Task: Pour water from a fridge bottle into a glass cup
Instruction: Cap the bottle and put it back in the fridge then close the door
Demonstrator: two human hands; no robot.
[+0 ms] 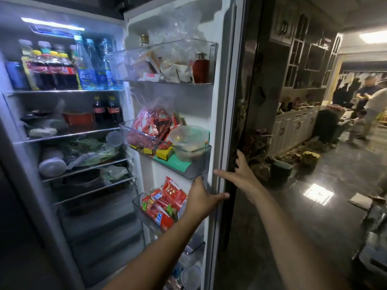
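Head view: an open fridge is seen, its door (217, 101) swung out to the right, interior lit from above.

Top shelf (62, 91): a row of bottles is stood upright. Dark cola bottles (53, 70) with yellow caps are placed at centre-left; tall clear-blue water bottles (87, 63) are placed just beside them to the right, at the shelf's right end. A blue bottle (15, 75) is set at the far left.

Second shelf: two more dark bottles (106, 110) and a red tub (78, 118) are kept near the right side. Lower shelves: greens in bags (92, 149) and lidded white tubs (52, 164) are stored; details are blurred.

Door bins: the top bin (163, 61) is filled with packets and a red-brown bottle (201, 68). The middle bin (194, 162) is loaded with a bag of red packets (155, 126) and a lidded clear bowl (188, 143). The lower bin (138, 204) is packed with red snack packs (167, 199).

Left hand (202, 197): raised before the door's inner face, fingers spread, thumb laid toward the door edge, fingertips just under the middle bin; nothing is gripped.

Right hand (243, 174): laid on the door's outer edge, fingers spread and wrapped past the edge, thumb pointed left; whether the edge is clasped firmly cannot be told.

No glass cup is made out. Neither hand is in contact with any bottle; the water bottles are well apart from both.

Background right: cabinets (297, 122) and people (368, 101) standing far off are seen, blurred.
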